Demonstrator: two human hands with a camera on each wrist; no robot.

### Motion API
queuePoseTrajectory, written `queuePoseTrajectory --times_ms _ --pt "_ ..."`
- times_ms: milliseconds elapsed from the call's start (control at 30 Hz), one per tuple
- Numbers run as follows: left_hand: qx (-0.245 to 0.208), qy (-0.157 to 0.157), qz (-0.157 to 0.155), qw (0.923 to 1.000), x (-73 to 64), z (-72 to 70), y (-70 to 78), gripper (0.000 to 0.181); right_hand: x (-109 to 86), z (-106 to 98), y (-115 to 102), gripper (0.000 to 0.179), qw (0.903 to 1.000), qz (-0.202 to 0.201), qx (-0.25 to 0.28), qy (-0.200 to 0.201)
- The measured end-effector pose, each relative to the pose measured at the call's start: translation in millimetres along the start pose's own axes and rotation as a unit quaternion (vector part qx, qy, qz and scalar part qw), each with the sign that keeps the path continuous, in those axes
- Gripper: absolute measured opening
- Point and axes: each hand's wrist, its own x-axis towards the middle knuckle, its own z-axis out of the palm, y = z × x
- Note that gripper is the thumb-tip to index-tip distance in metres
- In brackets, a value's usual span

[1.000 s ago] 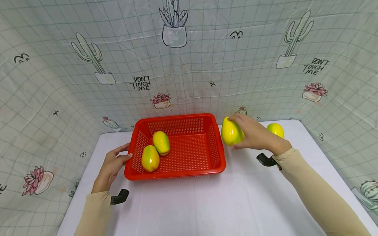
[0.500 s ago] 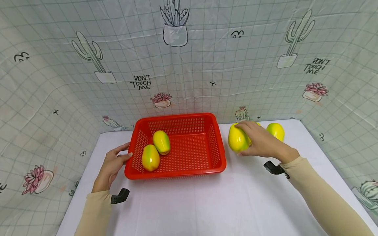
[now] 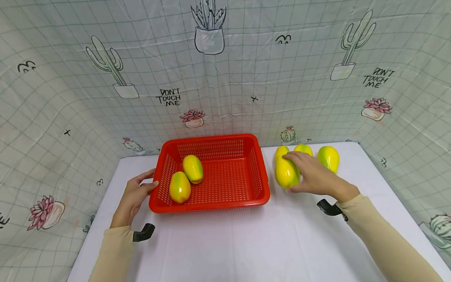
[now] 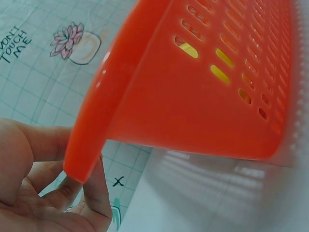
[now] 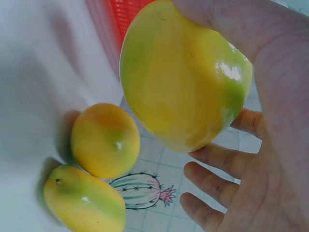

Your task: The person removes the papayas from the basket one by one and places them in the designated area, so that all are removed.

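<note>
We see the right hand (image 3: pixel 314 173) right of centre in the head view, thumb and fingers gripping a mango (image 3: pixel 287 173). Three more mangoes (image 3: pixel 329 158) lie on the table (image 3: pixel 229 246) just above it in the frame. At centre left, the left hand (image 3: pixel 134 195) pinches a red basket (image 3: pixel 211 208) holding two mangoes (image 3: pixel 180 188).

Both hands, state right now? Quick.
Left hand: closed, fingers holding the left rim of the red perforated plastic basket.
Right hand: closed, holding a glossy yellow-green oval fruit.
</note>
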Motion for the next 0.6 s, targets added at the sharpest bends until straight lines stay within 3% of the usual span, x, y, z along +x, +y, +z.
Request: queuePoseTrajectory --times_ms 600 --pt "0.006 0.009 -0.009 0.9999 1.2 1.1 -1.1 0.06 -16.3 16.6 4.4 0.097 1.0 -0.001 0.004 0.005"
